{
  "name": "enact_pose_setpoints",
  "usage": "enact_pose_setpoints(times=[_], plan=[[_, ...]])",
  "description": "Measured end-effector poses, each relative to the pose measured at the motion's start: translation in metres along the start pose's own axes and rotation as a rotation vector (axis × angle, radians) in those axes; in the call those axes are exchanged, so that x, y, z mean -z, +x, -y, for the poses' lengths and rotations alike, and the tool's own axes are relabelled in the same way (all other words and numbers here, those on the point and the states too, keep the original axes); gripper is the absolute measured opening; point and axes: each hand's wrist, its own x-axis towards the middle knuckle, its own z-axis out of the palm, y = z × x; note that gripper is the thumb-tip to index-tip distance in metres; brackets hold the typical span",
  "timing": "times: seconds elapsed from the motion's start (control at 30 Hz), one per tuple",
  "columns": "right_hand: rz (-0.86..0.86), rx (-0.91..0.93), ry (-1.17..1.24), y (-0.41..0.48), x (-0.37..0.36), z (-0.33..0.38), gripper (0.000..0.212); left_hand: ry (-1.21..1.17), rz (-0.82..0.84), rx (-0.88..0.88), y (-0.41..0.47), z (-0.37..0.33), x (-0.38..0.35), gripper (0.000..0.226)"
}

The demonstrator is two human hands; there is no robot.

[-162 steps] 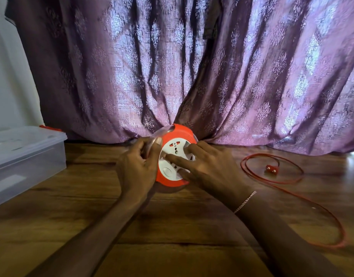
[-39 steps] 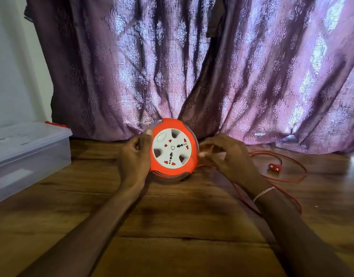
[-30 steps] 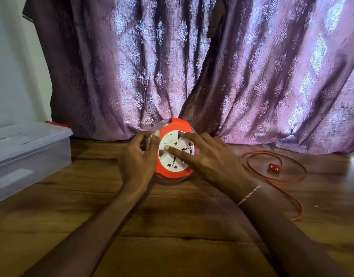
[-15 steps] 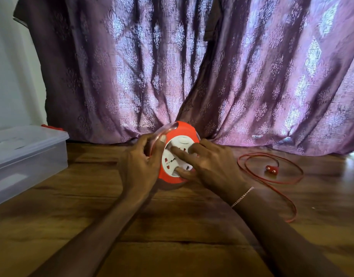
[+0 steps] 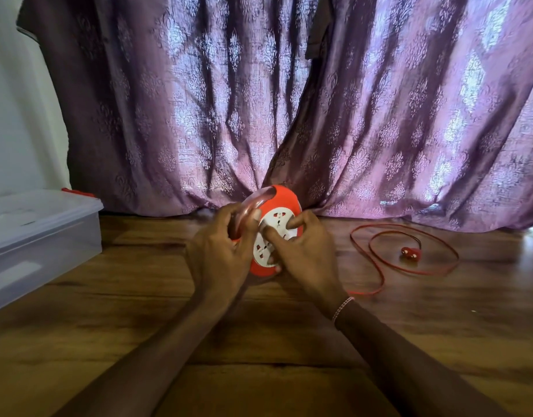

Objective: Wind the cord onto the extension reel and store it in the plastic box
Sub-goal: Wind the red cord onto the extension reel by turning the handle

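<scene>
The orange extension reel [image 5: 281,200] with its white socket face stands on edge on the wooden floor in the middle of the view. My left hand [image 5: 217,251] grips its clear rim from the left. My right hand [image 5: 304,251] lies across the white socket face, fingers pressed into it. The thin red cord [image 5: 379,266] runs from under my right hand out to the right, where it lies in loose loops around its red plug [image 5: 411,253]. The clear plastic box [image 5: 48,239] sits at the left edge with its lid on.
A purple patterned curtain [image 5: 319,109] hangs to the floor just behind the reel. A white wall [image 5: 15,115] stands at the far left behind the box. Bare wooden floor [image 5: 259,341] stretches in front of my arms.
Over the last seconds the loose cord on the right has grown shorter and drawn closer to the reel. My right hand has turned on the socket face; my left hand keeps its hold.
</scene>
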Motion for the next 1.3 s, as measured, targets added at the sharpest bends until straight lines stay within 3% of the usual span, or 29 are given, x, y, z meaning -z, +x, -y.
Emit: enact_pose_setpoints(times=[0.07,0.13,0.27,0.33,0.4,0.47,0.7,0.8,0.87,1.03,1.2,1.3], plan=[[0.1,-0.182,0.277,-0.002,0.0,0.007,0.053,0.023,0.0,0.003,0.0,0.0,-0.002,0.048],[0.15,-0.17,0.251,0.0,0.007,0.009,0.054,0.016,-0.002,0.025,0.0,0.002,-0.003,0.048],[0.018,0.457,-0.507,0.011,0.031,-0.001,0.047,-0.063,-0.022,0.122,0.004,0.009,-0.002,0.052],[-0.01,0.783,-0.667,0.013,0.041,0.0,0.044,-0.094,-0.03,0.155,0.007,0.012,-0.001,0.054],[0.043,0.97,-0.794,0.012,0.043,-0.001,0.05,-0.117,-0.034,0.164,0.007,0.012,0.0,0.055],[0.087,1.033,-0.901,0.011,0.038,-0.004,0.052,-0.123,-0.037,0.158,0.007,0.011,0.001,0.053],[0.002,1.079,-1.018,0.004,0.028,-0.004,0.051,-0.113,0.003,0.122,0.006,0.012,0.001,0.048],[0.002,0.972,-0.955,0.003,0.023,-0.005,0.055,-0.101,0.022,0.097,0.005,0.013,0.001,0.052],[0.046,0.791,-0.818,0.002,0.017,-0.005,0.058,-0.08,0.029,0.093,0.004,0.012,0.0,0.054],[0.014,0.322,-0.352,0.0,0.004,-0.007,0.058,-0.051,0.026,0.037,0.002,0.007,-0.002,0.051],[0.172,-0.305,0.338,-0.002,-0.003,0.001,0.046,-0.007,0.034,0.02,-0.001,0.004,-0.007,0.049],[0.23,-0.347,0.402,-0.003,0.005,0.007,0.051,-0.01,0.02,0.046,-0.001,0.006,-0.009,0.046]])
